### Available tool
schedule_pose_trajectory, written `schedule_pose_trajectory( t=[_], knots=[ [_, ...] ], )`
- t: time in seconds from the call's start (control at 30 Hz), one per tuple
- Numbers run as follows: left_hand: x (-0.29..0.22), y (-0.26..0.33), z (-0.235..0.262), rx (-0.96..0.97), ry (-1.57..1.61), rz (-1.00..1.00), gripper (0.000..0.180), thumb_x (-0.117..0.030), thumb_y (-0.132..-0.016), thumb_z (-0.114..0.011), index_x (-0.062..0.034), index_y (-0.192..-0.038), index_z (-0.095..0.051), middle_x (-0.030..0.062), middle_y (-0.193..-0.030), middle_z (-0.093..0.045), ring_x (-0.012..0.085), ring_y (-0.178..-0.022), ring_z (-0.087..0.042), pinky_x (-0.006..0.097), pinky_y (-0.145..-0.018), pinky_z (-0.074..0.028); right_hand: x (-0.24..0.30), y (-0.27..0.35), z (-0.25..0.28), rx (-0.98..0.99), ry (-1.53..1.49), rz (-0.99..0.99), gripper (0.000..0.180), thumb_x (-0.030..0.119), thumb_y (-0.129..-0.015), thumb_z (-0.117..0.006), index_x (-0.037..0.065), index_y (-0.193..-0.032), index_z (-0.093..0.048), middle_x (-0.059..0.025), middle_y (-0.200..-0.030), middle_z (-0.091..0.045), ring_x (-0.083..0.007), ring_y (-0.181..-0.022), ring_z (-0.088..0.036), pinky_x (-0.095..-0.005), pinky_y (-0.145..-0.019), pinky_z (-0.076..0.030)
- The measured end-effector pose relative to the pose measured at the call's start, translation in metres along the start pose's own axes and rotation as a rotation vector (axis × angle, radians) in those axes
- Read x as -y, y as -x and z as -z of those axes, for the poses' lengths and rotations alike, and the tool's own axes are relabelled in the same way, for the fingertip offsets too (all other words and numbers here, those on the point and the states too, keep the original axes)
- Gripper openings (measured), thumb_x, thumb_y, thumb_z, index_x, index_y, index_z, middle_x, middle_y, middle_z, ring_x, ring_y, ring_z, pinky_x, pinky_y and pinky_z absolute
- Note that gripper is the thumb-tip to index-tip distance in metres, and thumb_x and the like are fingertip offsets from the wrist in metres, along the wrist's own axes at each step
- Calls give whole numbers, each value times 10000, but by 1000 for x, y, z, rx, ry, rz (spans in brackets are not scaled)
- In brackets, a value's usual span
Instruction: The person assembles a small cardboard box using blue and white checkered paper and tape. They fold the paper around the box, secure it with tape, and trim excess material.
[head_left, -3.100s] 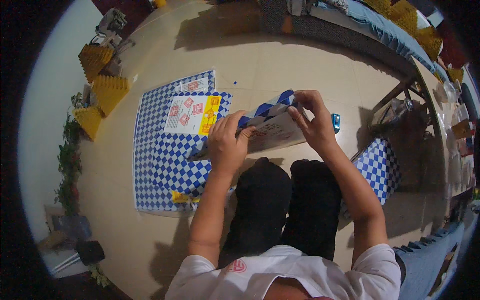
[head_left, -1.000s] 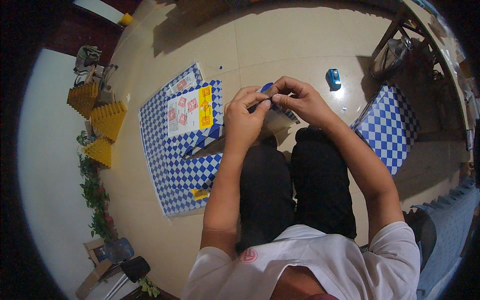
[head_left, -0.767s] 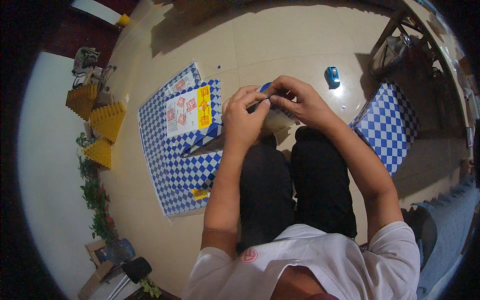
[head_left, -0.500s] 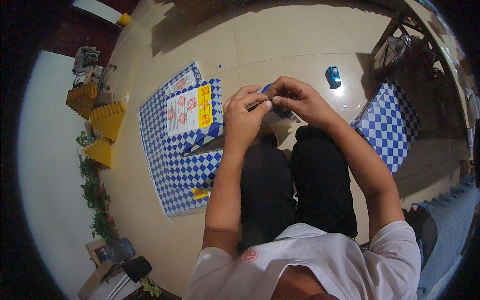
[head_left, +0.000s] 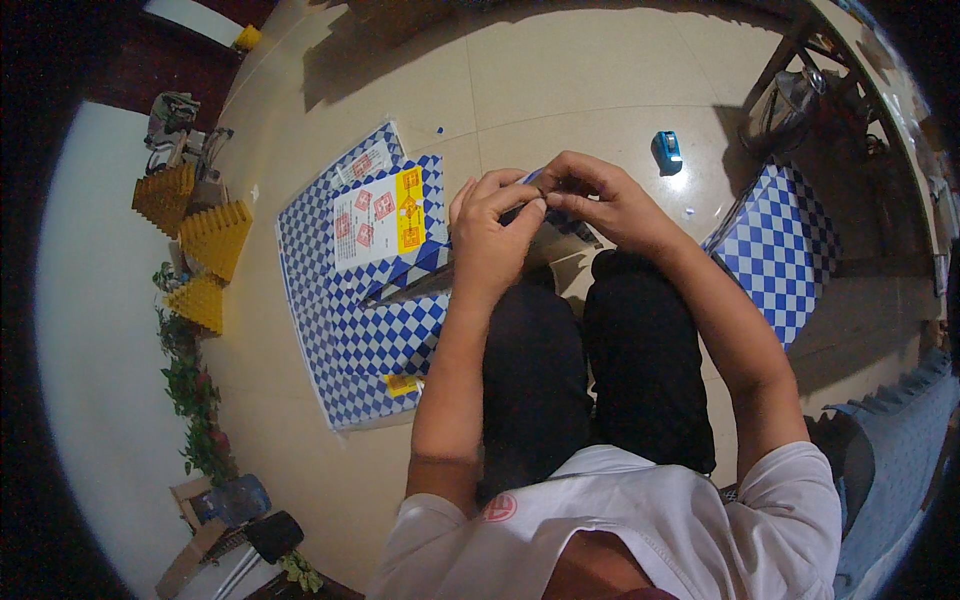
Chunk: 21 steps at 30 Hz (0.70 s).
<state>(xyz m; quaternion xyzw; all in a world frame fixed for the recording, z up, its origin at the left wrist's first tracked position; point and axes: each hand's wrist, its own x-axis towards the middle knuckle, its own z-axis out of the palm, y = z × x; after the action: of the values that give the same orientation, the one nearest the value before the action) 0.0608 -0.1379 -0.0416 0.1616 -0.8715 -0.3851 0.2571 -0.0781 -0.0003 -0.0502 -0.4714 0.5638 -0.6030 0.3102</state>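
"How's the piece held?"

"Stiff-looking blue-and-white checked folded sheet (head_left: 420,286), on edge before the black-trousered knees (head_left: 640,285). Left hand (head_left: 488,228) pinches its upper edge; right hand (head_left: 608,205) pinches just beside, thumbs almost meeting. Probably keeps the edges together."

"And the blue plastic tape dispenser (head_left: 667,152)?"

"On the beige tiled floor (head_left: 560,80), beyond the right hand. Presumably parked for easy reach."

"Containers?"

"Greyish rounded bin (head_left: 778,117) beside a dark wooden table leg (head_left: 778,72). Contents: can't tell."
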Motion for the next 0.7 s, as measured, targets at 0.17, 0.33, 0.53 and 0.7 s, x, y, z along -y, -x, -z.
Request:
schedule_pose_trajectory(
  t=[0.17,0.33,0.53,0.7],
  knots=[
    [1,1,1,29,23,11,142,-208,-810,-719,-82,-872,-739,77,-1096,-696,288,-1081,-619,453,-1120,-319,-13,1,3,41,-52,44,154,80,-952,-639,37,-1098,-617,-38,-1001,-640,-109,-951,-594,-284,-846,-495],
    [8,3,-5,-11,66,79,144,-196,-802,-720,-76,-879,-741,90,-1117,-686,314,-1094,-602,425,-1046,-361,-4,2,0,15,32,12,148,81,-950,-649,44,-1089,-616,-38,-990,-642,-126,-903,-596,-305,-801,-507],
    [0,4,-3,-35,52,74,143,-188,-798,-719,-65,-869,-730,98,-1119,-681,322,-1077,-602,408,-1015,-368,11,6,1,-5,276,31,203,68,-905,-695,37,-1090,-615,-106,-978,-645,-211,-894,-635,-333,-786,-519],
    [4,3,-4,6,49,56,136,-181,-802,-713,-63,-869,-729,102,-1132,-674,325,-1077,-601,407,-1014,-367,3,6,0,1,227,121,199,31,-881,-697,44,-1059,-610,-100,-963,-626,-223,-890,-621,-345,-770,-505]
  ],
)
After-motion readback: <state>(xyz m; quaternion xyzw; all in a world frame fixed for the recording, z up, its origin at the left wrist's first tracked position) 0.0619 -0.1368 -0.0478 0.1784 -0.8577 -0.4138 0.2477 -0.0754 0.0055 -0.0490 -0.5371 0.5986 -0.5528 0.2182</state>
